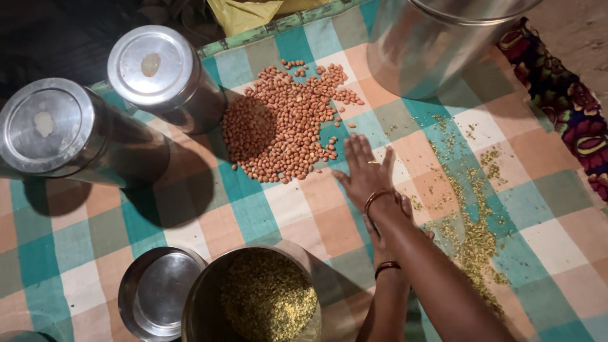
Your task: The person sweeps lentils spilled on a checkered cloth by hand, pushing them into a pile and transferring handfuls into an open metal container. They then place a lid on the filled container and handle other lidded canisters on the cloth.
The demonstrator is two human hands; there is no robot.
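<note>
My right hand (364, 170) lies flat, palm down and fingers apart, on the chequered cloth (285, 209), just right of a pile of reddish peanuts (285, 123). It holds nothing; a ring and a bangle show on it. My left hand (405, 206) rests on the cloth under my right forearm and is mostly hidden. Its visible fingers lie flat beside a scatter of small yellow-green grains (472, 228). A round steel pot (269, 294) filled with the same grains stands at the near edge, left of my arms.
A steel lid (158, 291) lies left of the pot. Two lidded steel canisters (161, 69) (54, 126) stand at the left. A large steel vessel (437, 44) is at the top right, patterned fabric (563, 107) borders the right, and a yellow bag (247, 12) lies beyond.
</note>
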